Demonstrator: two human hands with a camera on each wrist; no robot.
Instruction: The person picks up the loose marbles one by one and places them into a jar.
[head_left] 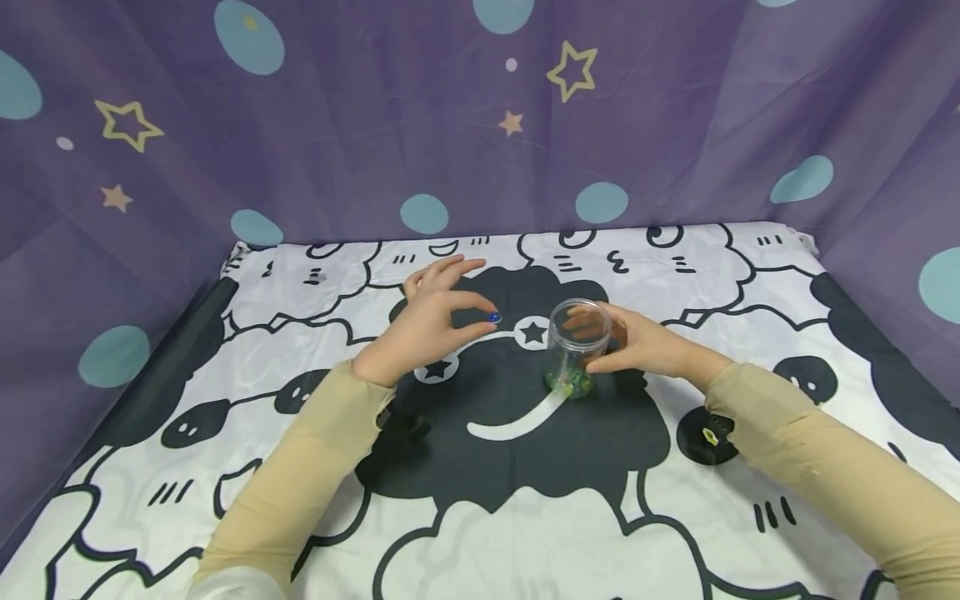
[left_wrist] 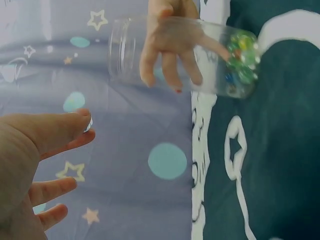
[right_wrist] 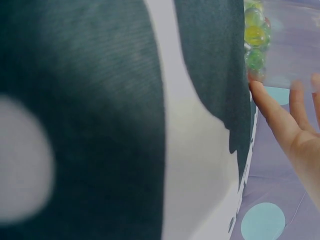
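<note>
Between thumb and index finger, my left hand (head_left: 431, 329) pinches a small blue marble (head_left: 493, 317), held above the cloth to the left of a clear jar. In the left wrist view only a sliver of the marble (left_wrist: 89, 123) shows between the fingertips. The clear jar (head_left: 558, 354) stands upright, its round mouth uncovered. Glass marbles (head_left: 572, 382), mostly green and yellow, lie in its bottom. My right hand (head_left: 637, 342) holds the jar from the right, thumb on the near side and fingers round the far side. In the right wrist view the thumb (right_wrist: 272, 107) touches the jar low down.
A white and black cloth (head_left: 510, 542) printed with cartoon sheep covers the table. Behind it and at both sides hangs a purple curtain (head_left: 390, 125) with stars and spots. A round black spot (head_left: 693, 442) with a yellow-green mark lies beside the right sleeve.
</note>
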